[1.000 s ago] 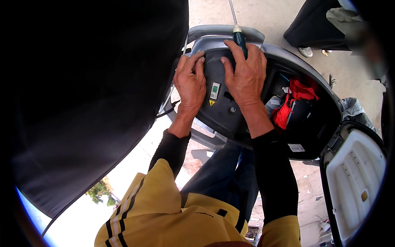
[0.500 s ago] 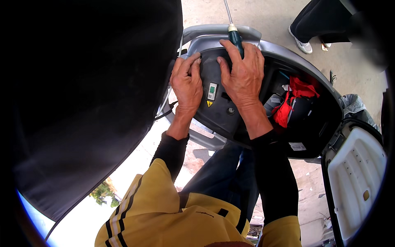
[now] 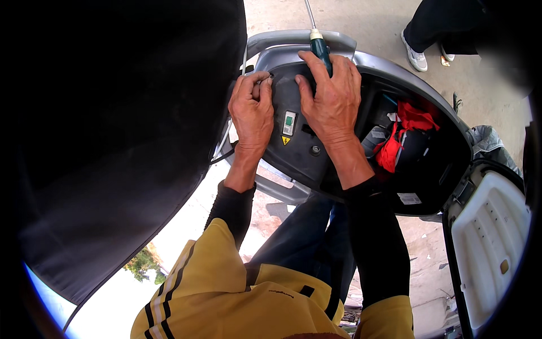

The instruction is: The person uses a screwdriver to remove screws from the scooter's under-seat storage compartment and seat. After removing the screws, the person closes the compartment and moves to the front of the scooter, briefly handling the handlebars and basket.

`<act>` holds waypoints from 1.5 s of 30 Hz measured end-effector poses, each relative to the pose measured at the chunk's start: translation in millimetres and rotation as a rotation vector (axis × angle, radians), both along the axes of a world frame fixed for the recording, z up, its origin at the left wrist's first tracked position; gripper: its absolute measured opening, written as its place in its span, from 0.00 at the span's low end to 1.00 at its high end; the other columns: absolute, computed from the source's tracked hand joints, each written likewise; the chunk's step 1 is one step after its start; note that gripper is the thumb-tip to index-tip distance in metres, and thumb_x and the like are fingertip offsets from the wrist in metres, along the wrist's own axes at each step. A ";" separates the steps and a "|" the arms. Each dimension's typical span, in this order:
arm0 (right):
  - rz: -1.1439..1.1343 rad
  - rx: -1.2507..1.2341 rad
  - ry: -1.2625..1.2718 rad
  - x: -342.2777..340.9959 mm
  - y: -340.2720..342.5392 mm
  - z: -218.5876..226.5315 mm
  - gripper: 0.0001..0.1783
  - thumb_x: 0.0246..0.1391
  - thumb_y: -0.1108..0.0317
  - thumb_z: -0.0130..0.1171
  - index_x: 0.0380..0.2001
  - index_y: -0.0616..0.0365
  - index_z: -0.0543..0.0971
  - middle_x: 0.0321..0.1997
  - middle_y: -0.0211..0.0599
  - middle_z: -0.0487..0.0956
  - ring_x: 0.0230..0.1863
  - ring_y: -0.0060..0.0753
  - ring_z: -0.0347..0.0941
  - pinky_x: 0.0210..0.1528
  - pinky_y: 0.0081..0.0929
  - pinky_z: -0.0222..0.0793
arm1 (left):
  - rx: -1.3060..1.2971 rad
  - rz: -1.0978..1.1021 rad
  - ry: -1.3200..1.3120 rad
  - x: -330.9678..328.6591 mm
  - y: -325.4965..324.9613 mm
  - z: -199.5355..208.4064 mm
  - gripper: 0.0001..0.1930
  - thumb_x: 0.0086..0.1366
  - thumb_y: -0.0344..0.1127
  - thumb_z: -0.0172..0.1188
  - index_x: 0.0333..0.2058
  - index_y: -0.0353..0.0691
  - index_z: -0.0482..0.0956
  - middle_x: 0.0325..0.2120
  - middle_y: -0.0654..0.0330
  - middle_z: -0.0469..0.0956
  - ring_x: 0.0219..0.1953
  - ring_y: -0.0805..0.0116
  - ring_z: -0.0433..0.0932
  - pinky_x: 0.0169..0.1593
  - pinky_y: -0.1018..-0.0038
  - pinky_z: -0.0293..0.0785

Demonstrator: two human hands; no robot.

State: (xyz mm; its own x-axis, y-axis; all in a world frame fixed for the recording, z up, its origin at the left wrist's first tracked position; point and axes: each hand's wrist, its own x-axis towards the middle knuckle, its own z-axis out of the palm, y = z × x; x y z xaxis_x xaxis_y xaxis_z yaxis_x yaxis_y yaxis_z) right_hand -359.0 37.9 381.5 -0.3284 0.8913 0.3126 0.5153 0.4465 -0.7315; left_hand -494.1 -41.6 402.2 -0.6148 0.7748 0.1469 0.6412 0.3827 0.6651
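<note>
The head-worn left fisheye looks down from near above the fingers (image 3: 317,68).

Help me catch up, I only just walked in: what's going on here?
A person in a yellow top is reaching over a black panel. The right grip holds a green-handled screwdriver, its shaft pointing away from the body. The left grip is at the panel's far left edge; whether it holds something small, I cannot tell. To the right, an open black compartment contains a red cloth, and a white-lined lid stands open beside it. Another person stands beyond.
</note>
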 end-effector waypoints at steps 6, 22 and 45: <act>0.007 -0.006 -0.004 -0.1 -0.8 -2.6 0.24 0.54 0.67 0.70 0.55 0.44 0.80 0.46 0.44 0.76 0.53 0.49 0.75 0.70 0.53 0.62 | -0.049 -0.070 0.120 -6.0 -1.0 -0.4 0.05 0.68 0.26 0.67 0.40 0.33 0.84 0.25 0.63 0.70 0.25 0.76 0.63 0.32 0.75 0.66; -0.013 0.006 0.001 -1.4 -0.1 -4.6 0.24 0.53 0.67 0.70 0.55 0.43 0.81 0.46 0.43 0.76 0.53 0.48 0.75 0.69 0.52 0.62 | -0.251 -0.141 0.175 -6.7 17.2 18.3 0.08 0.70 0.30 0.61 0.40 0.28 0.81 0.32 0.46 0.82 0.35 0.52 0.82 0.42 0.63 0.76; -0.020 0.023 -0.013 -0.4 0.6 -4.9 0.26 0.54 0.71 0.67 0.58 0.42 0.79 0.45 0.43 0.76 0.51 0.50 0.76 0.68 0.52 0.64 | -0.032 -0.169 0.178 -3.9 4.6 1.7 0.05 0.68 0.24 0.65 0.41 0.34 0.84 0.29 0.57 0.75 0.27 0.67 0.74 0.35 0.72 0.73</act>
State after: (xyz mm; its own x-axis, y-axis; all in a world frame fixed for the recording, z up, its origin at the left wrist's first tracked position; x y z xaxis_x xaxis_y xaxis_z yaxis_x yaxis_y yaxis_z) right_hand -359.4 38.5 376.6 -0.3143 0.8905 0.3288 0.5336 0.4522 -0.7147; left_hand -498.1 -37.0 403.9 -0.4423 0.8708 0.2148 0.8042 0.2790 0.5249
